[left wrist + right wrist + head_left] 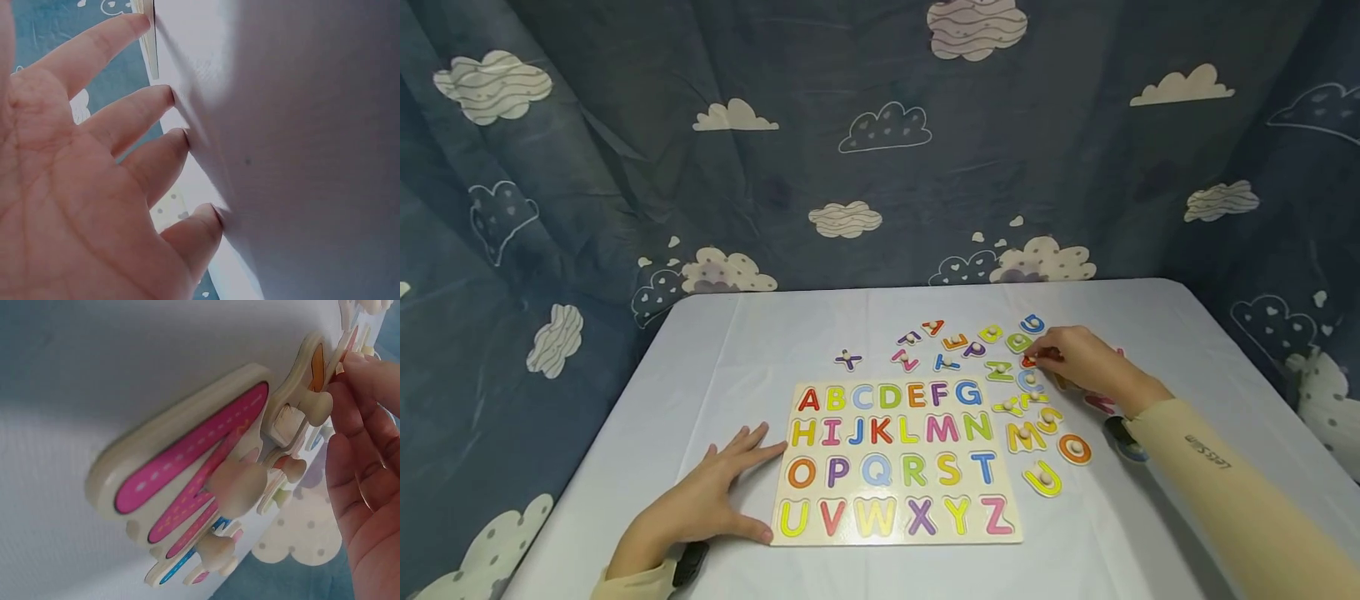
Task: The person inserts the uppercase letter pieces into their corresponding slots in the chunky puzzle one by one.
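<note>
A pale wooden alphabet puzzle board (895, 539) lies on the table, printed with coloured letters in rows. My left hand (711, 492) is spread at its left side, with index finger and thumb touching the edge. In the left wrist view the fingers (134, 115) are extended, fingertips down at the white cloth. Among the loose letters at the back right, my right hand (1078, 358) pinches a small red letter piece (1028, 362), mostly hidden by the fingertips. In the right wrist view, a pink knobbed letter (194, 469) lies nearer the camera than the pinching fingers (369, 375).
Knobbed letter pieces lie scattered behind and right of the board, including an orange O (1075, 450), a yellow U (1042, 479) and a purple X (847, 360). A dark object (1123, 439) sits partly under the right forearm. A cloud-patterned curtain (880, 183) hangs behind the white table (722, 358).
</note>
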Available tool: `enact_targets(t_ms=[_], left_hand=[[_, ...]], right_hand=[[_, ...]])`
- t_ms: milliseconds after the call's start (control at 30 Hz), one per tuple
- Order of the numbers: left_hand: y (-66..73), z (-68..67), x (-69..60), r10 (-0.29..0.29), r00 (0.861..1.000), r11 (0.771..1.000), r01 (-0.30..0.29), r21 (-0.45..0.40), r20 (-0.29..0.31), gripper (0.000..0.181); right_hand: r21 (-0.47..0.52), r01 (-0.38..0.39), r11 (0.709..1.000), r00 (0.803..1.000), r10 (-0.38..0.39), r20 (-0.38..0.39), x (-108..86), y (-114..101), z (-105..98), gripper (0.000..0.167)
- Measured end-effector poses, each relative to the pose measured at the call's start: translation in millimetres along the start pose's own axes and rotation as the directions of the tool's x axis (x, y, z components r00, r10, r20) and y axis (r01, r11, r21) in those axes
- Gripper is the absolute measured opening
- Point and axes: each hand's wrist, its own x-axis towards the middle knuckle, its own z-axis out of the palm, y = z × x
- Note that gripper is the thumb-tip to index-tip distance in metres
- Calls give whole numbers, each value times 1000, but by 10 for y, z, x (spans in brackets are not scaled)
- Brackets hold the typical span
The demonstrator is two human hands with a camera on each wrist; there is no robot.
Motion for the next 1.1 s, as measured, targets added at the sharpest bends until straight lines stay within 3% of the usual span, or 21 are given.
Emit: enact_targets(t_ms=[633, 1100], left_hand=[[-29, 8, -3, 3, 1000, 1000, -3, 9, -8, 114], [-52, 23, -2, 3, 1000, 1000, -3, -4, -11, 115]], right_hand=[[-13, -34, 999, 999, 34, 36, 13, 26, 0, 10], [75, -77, 994, 997, 75, 32, -19, 84, -21, 14]])
